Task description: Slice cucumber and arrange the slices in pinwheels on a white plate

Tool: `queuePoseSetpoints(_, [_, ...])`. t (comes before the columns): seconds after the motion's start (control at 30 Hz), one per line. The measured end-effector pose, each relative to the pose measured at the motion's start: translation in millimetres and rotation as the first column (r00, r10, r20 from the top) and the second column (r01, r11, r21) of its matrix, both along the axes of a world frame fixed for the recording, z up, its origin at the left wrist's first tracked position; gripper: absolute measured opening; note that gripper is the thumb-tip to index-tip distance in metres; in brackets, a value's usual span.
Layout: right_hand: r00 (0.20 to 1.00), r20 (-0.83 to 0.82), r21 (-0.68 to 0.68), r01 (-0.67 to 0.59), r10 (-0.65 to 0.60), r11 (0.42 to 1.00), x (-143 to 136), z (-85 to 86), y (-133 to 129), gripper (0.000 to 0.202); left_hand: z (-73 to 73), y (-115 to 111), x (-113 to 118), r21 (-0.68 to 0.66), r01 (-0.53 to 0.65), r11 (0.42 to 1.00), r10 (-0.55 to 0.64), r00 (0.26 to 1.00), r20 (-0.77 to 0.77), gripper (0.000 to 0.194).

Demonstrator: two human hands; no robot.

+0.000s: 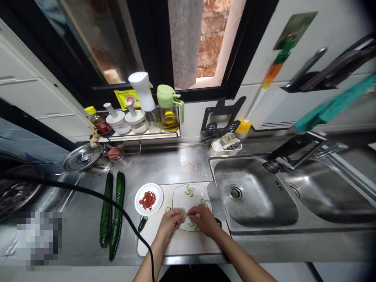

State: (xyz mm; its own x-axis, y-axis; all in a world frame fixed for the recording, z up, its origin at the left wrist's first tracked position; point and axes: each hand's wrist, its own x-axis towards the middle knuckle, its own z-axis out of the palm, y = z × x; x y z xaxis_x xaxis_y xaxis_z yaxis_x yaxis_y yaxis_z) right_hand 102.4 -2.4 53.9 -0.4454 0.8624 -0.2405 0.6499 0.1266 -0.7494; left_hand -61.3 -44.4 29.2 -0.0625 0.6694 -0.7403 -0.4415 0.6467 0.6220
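Observation:
My left hand [172, 222] and my right hand [202, 220] meet over a squarish white plate [182, 192], fingertips pinched together on a small, thin cucumber slice [185, 215]. Curved cucumber slices form a pinwheel [189, 190] at the plate's far side. More such slices [205, 203] show at its right and near edges, partly covered by my right hand. The plate rests on a pale cutting board [188, 246]. A round white dish [137, 199] of small dried-looking red pieces [147, 200] stands at the board's left, above a cucumber stub [142, 223].
Two whole cucumbers [117, 213] lie on the steel counter to the left. A double sink [255, 196] is at the right. A black handle [217, 222] shows beside my right wrist. Behind stands a rack with an oil bottle [169, 117] and jars. A black cable [117, 205] crosses the view.

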Motion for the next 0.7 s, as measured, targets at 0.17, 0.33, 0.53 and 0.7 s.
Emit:
queuePoseSetpoints(0.17, [0.997,0.072,0.028,0.021,-0.023,0.999,-6.2,-5.3,10.6,0.012,-1.1,2.3,-4.3,0.152,0.082,0.985,-0.04,0.965,-0.261,0.024])
queuePoseSetpoints(0.33, [0.988,0.156,0.072,-0.026,0.015,0.997,-16.0,-7.1,19.2,0.013,-4.9,2.9,-10.5,0.196,0.238,0.951,-0.074,0.793,-0.605,0.018])
queuePoseSetpoints(0.53, [0.969,0.23,0.095,-0.109,0.085,0.989,-26.5,-14.2,27.7,0.018,-12.8,5.1,-14.0,0.177,0.319,0.931,-0.089,0.67,-0.737,0.018])
queuePoseSetpoints(0.7, [0.956,0.266,0.103,-0.153,0.121,0.983,-33.7,-18.8,35.1,0.02,-13.1,10.7,-15.3,0.214,0.341,0.915,-0.044,0.614,-0.788,0.023])
